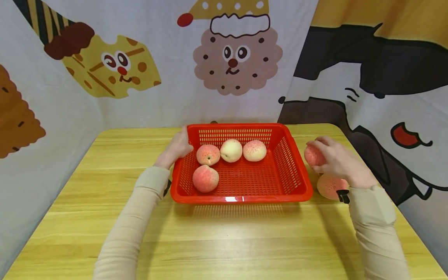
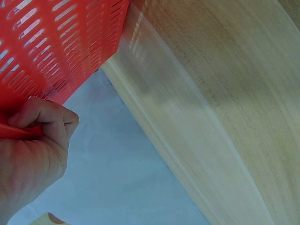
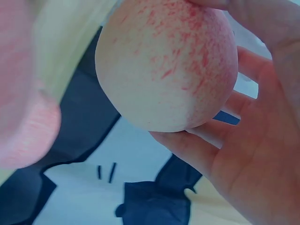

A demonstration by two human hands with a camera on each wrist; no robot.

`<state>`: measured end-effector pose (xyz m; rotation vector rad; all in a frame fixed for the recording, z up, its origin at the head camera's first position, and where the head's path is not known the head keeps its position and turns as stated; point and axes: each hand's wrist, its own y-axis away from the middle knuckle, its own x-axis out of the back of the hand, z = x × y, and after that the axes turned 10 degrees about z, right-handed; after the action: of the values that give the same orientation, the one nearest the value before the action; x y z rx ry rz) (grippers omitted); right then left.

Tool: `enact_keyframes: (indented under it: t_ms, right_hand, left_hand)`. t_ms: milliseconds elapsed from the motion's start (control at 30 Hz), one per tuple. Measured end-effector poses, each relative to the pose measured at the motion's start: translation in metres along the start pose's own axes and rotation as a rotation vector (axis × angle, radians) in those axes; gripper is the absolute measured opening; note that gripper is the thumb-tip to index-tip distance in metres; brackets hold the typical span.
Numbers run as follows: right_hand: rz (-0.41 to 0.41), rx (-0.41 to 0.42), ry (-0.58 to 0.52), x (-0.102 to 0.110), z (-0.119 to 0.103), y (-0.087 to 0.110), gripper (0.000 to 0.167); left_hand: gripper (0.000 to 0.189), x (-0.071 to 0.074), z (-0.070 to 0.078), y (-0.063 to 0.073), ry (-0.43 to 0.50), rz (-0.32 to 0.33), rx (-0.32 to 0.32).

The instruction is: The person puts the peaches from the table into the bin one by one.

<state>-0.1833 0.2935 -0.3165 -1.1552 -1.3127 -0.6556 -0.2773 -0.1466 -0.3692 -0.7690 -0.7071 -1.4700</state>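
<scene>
Presently four peaches (image 1: 205, 179) in one basket (image 1: 273, 199), one peach (image 1: 313, 156) in grasp.

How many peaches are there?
6 in the head view: four peaches in the red basket, one peach in the right hand, and another peach on the table beside the basket. More may be hidden behind the hand.

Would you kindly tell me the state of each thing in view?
Basket: upright, holding four peaches
Left hand: gripping the basket's rim
Right hand: holding a peach
Held peach: whole, in the fingers
Peach beside basket: on the table, partly hidden
Backdrop: hanging
</scene>
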Motion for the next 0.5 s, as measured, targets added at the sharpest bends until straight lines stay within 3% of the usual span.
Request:
enact_keyframes:
  t_ms: [233, 367, 500]
  right_hand:
    - [-0.010, -0.052, 0.064, 0.020, -0.020, -0.013, 0.067]
    - [0.010, 0.035, 0.083, 0.027, -0.035, -0.024, 0.067]
    - [0.061, 0.191, 0.117, 0.030, -0.051, -0.036, 0.064]
  left_hand:
    - [0.085, 0.001, -0.001, 0.001, -0.018, 0.029, -0.035]
    - [0.085, 0.001, -0.001, 0.001, -0.014, 0.024, -0.035]
    - [0.085, 0.001, 0.000, 0.001, -0.015, 0.017, -0.026]
